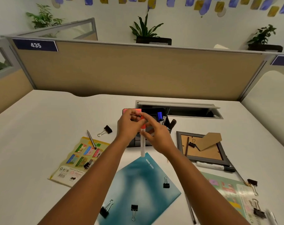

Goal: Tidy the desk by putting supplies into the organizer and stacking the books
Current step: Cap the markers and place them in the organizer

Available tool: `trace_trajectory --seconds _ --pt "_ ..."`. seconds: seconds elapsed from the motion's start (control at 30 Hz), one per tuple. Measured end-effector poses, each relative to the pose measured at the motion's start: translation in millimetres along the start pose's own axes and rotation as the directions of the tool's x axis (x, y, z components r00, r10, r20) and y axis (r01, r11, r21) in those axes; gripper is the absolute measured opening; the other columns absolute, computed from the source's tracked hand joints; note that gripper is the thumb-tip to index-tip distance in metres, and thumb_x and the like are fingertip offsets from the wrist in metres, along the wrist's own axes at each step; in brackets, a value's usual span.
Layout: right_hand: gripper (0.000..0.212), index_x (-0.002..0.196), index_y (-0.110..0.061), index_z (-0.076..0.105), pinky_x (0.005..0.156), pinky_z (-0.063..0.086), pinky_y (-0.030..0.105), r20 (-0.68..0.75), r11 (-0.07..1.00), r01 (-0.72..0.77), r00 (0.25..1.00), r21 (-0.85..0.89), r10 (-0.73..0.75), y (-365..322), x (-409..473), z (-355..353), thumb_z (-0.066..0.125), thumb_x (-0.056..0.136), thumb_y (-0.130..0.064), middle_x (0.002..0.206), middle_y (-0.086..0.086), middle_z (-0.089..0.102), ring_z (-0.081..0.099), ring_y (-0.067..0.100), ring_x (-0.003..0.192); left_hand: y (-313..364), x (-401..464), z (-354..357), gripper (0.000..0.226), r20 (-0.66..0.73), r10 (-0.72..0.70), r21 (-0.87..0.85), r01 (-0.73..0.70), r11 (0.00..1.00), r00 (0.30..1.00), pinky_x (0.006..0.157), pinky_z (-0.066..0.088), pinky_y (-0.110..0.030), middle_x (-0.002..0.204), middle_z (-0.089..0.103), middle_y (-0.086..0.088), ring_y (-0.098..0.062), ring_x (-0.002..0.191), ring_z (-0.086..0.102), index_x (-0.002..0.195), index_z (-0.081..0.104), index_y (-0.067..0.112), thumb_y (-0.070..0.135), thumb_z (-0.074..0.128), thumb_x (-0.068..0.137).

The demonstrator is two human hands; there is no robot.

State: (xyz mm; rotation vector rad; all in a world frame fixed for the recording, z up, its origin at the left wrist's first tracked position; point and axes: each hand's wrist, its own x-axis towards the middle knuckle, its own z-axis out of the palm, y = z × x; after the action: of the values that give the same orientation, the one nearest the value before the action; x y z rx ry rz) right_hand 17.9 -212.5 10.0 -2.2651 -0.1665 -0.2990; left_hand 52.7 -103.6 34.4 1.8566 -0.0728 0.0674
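Observation:
A white marker with a red cap point(142, 143) hangs upright over the black desk organizer point(151, 111). My left hand point(130, 125) grips it by the cap end. My right hand point(156, 135) is beside it, fingers spread, thumb touching the marker's barrel. The organizer holds pink sticky notes, a blue marker point(160, 116) and dark pens; my hands hide its front. A teal notebook point(138, 189) lies below with binder clips on it. A yellow picture booklet point(79, 159) lies at left, with a pen point(91, 141) across it.
A grey picture frame point(203, 148) with a brown card and a clip lies at right. Below it are a white marker point(214, 166), a green booklet point(230, 190), pencils and several binder clips. One clip point(105, 131) sits left of the organizer. A cable hatch point(178, 108) opens behind.

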Motion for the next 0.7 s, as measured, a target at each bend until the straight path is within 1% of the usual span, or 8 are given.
trace_trajectory --seconds 0.1,0.17,0.27,0.33,0.4,0.5,0.6,0.7 --pt "0.061 0.137 -0.032 0.032 0.079 0.052 0.026 -0.068 1.0 0.009 0.998 0.018 -0.007 6 1 -15 0.059 0.086 -0.013 0.099 -0.002 0.06 0.058 0.008 0.085 -10 -1 5 0.024 0.007 0.054 0.028 -0.054 0.998 0.999 0.071 0.049 -0.018 0.098 0.061 -0.003 -0.015 0.09 0.058 0.111 0.056 0.012 0.021 0.06 0.088" --pt "0.055 0.134 -0.029 0.036 0.075 0.056 0.025 -0.301 0.99 0.025 0.953 0.14 0.018 11 4 -29 0.058 0.087 -0.011 0.101 -0.004 0.057 0.062 0.014 0.084 -25 0 4 0.029 -0.043 0.106 0.188 -0.096 0.977 0.993 0.081 0.046 -0.02 0.113 0.064 -0.008 -0.02 0.102 0.06 0.117 0.058 0.009 0.02 0.057 0.09" --pt "0.051 0.127 -0.029 0.038 0.066 0.053 0.011 -0.719 0.983 0.089 0.693 0.162 0.056 29 9 -54 0.061 0.086 -0.01 0.099 0.006 0.062 0.063 0.012 0.079 -57 2 -2 0.051 0.023 0.044 0.543 -0.049 0.838 0.999 0.108 0.035 -0.035 0.151 0.033 -0.011 -0.027 0.138 0.034 0.141 0.035 0.009 0.022 0.05 0.094" --pt "0.052 0.124 -0.03 0.036 0.069 0.054 0.016 -0.844 0.987 0.038 0.523 0.156 0.113 43 11 -67 0.063 0.084 -0.012 0.103 0.012 0.065 0.065 0.017 0.082 -72 1 -5 0.068 0.153 -0.092 0.737 -0.051 0.674 0.984 0.117 0.017 -0.046 0.159 0.0 -0.008 -0.027 0.147 0.001 0.149 0.009 0.011 0.034 0.045 0.095" --pt "0.051 0.127 -0.026 0.039 0.074 0.056 0.027 -0.864 0.978 -0.047 0.462 0.204 0.202 58 11 -72 0.063 0.084 -0.011 0.111 0.015 0.064 0.063 0.016 0.085 -78 1 -5 0.078 0.221 -0.179 0.807 -0.077 0.586 0.959 0.117 0.006 -0.051 0.157 -0.017 -0.007 -0.024 0.146 -0.014 0.148 -0.006 0.011 0.043 0.04 0.095" --pt "0.05 0.13 -0.013 0.042 0.076 0.058 0.039 -0.803 0.965 -0.107 0.537 0.239 0.258 77 13 -70 0.062 0.085 -0.007 0.116 0.018 0.061 0.059 0.014 0.09 -75 6 -8 0.079 0.254 -0.23 0.849 -0.103 0.519 0.939 0.116 0.003 -0.054 0.157 -0.02 -0.007 -0.023 0.145 -0.018 0.148 -0.008 0.011 0.05 0.034 0.094" --pt "0.047 0.129 -0.014 0.043 0.072 0.058 0.033 -0.686 0.966 -0.084 0.69 0.243 0.232 84 19 -61 0.059 0.086 -0.006 0.116 0.019 0.06 0.065 0.026 0.095 -71 10 -11 0.08 0.271 -0.272 0.892 -0.135 0.431 0.923 0.115 0.003 -0.056 0.157 -0.02 -0.007 -0.024 0.145 -0.018 0.148 -0.007 0.011 0.051 0.035 0.093" --pt "0.046 0.129 -0.018 0.045 0.075 0.058 0.033 -0.579 0.966 -0.081 0.787 0.245 0.212 85 26 -56 0.058 0.087 -0.007 0.113 0.018 0.061 0.064 0.023 0.092 -71 9 -10 0.082 0.269 -0.284 0.914 -0.15 0.378 0.92 0.115 0.003 -0.056 0.156 -0.021 -0.008 -0.025 0.145 -0.018 0.148 -0.008 0.011 0.052 0.037 0.093"
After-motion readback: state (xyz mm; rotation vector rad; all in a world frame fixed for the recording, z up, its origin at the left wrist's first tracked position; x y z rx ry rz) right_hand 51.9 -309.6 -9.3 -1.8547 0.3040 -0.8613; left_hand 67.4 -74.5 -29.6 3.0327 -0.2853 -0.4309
